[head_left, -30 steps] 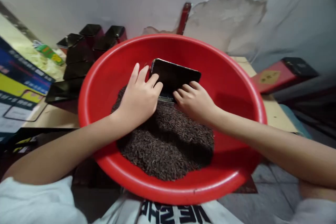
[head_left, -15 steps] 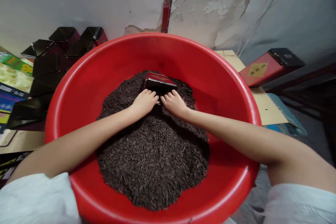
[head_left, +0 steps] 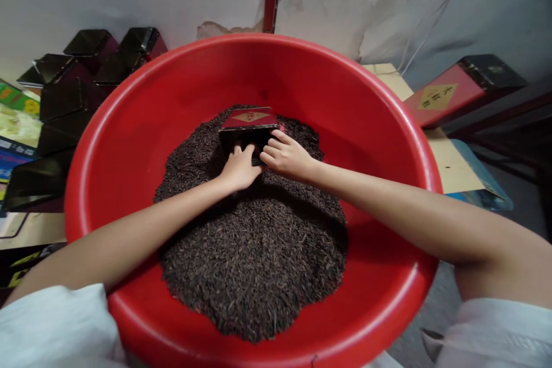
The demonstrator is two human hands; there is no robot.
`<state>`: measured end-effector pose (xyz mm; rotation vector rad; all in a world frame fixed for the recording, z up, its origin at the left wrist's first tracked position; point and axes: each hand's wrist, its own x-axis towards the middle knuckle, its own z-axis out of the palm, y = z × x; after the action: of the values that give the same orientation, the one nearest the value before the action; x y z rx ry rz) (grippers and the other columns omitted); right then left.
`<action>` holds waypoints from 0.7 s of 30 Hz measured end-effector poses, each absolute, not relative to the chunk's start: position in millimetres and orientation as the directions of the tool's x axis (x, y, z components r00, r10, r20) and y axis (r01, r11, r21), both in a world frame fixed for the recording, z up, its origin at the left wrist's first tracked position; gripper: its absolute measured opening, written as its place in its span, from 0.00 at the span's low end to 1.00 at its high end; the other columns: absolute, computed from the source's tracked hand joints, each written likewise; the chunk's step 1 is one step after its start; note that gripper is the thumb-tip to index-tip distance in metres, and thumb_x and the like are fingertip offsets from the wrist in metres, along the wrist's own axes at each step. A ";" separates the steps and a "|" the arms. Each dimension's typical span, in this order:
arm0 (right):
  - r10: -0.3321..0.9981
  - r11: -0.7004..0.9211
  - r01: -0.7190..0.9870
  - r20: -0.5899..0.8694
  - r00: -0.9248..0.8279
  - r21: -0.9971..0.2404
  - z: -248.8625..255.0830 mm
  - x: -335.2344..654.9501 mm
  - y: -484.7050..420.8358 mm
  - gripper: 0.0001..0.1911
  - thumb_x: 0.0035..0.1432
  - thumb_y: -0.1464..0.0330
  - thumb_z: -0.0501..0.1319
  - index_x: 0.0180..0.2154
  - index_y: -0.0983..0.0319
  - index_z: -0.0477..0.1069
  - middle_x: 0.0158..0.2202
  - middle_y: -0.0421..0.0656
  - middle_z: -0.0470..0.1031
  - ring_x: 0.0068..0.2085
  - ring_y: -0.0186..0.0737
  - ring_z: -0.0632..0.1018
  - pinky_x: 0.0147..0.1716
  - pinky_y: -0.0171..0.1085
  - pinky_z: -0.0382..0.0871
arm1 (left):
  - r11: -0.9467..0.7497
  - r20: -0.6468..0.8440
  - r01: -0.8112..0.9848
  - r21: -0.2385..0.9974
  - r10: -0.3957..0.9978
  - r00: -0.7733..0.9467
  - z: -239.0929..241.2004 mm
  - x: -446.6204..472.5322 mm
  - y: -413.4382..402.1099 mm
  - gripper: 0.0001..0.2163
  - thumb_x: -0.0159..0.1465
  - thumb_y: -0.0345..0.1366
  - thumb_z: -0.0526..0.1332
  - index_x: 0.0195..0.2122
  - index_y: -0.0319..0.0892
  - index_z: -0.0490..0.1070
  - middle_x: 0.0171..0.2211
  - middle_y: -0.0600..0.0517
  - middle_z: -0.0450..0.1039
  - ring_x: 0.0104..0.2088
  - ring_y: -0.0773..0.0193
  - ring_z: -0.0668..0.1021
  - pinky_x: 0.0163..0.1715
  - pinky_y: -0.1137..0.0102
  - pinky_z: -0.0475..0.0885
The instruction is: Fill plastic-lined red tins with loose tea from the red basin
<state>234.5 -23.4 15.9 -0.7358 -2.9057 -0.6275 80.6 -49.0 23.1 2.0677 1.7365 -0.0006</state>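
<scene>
Loose, dry, dark brown leaf shreds (head_left: 254,259) lay in a broad, uneven heap inside a wide, round, red plastic basin (head_left: 379,144). Toward the heap's far part, a glossy red-and-black, box-shaped tin (head_left: 250,124) rested among the shreds, its red side with a gold diamond label (head_left: 246,117) uppermost, its dark end facing the person.

Basin (head_left: 276,69): smooth glossy plast. Dark heap (head_left: 254,259): rough, matt. Tin (head_left: 261,118): glossy mtl. Sleeve (head_left: 56,322): matt cloth.
</scene>
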 end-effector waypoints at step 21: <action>0.787 0.612 0.697 0.199 -0.584 -0.375 3.6 259.2 3.2 0.45 0.41 0.71 0.64 0.59 0.72 0.45 0.59 0.64 0.53 0.58 0.56 0.65 0.49 0.48 0.69 | -0.032 -0.138 0.735 0.677 0.976 0.170 35.0 68.3 -41.9 0.09 0.59 0.31 0.63 0.42 0.38 0.76 0.45 0.46 0.75 0.49 0.60 0.74 0.56 0.63 0.63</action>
<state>259.2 3.2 3.6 -1.1940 -2.4953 0.3660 68.3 -41.9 35.0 1.8212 1.6191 0.4912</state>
